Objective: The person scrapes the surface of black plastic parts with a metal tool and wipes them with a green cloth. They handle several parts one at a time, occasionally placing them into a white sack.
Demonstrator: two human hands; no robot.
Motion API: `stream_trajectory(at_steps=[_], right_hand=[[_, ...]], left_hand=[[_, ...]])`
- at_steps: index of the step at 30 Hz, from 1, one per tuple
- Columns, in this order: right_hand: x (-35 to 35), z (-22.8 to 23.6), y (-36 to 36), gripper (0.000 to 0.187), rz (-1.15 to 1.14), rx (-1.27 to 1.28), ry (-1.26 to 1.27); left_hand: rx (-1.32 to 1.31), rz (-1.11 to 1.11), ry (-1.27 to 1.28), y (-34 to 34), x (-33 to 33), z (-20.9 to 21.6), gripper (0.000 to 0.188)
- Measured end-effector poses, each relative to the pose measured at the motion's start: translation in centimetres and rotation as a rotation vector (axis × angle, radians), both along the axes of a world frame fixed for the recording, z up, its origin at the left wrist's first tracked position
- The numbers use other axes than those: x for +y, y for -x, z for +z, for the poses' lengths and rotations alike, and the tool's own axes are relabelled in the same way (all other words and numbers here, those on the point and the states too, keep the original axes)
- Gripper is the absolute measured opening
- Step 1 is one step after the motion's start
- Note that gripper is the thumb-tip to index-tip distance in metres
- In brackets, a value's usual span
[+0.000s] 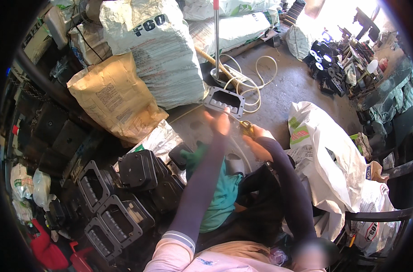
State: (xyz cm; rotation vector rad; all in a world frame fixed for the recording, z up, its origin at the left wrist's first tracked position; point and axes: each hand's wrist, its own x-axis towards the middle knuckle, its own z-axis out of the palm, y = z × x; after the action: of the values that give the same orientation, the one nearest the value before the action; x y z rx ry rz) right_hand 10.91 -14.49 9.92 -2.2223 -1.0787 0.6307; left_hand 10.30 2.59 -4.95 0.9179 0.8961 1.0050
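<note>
Out in front of me is a grey rectangular plastic frame [224, 102] with holes along its rim and a ribbed inside. My left hand [219, 122] is closed on its near edge, a little blurred. Just right of it, my right hand [259, 139] grips a yellow-handled tool [247, 128]. A thin shaft on this tool points toward the frame's near right corner; its exact kind is unclear. Across my lap lies a green cloth [220, 195].
Several similar dark frames [120, 220] and black housings [137, 170] are piled at my left. A brown paper sack [115, 97] and large white sack [152, 54] stand ahead left. White hose [260, 93] coils on the floor. White sacking [326, 154] lies right; black parts [326, 68] heap beyond.
</note>
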Motion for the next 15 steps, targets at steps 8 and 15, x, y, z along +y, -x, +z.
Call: stream_trajectory(at_steps=[8,15], right_hand=[[3.0,-0.4,0.5,0.044,-0.063,-0.046,0.175],[3.5,-0.9,0.2,0.036,-0.181,-0.174,0.103]], left_hand=[[-0.261,0.04,0.097,-0.4,-2.1,-0.1,0.087],[-0.036,0.072,0.0,0.5,-2.5,0.7,0.091]])
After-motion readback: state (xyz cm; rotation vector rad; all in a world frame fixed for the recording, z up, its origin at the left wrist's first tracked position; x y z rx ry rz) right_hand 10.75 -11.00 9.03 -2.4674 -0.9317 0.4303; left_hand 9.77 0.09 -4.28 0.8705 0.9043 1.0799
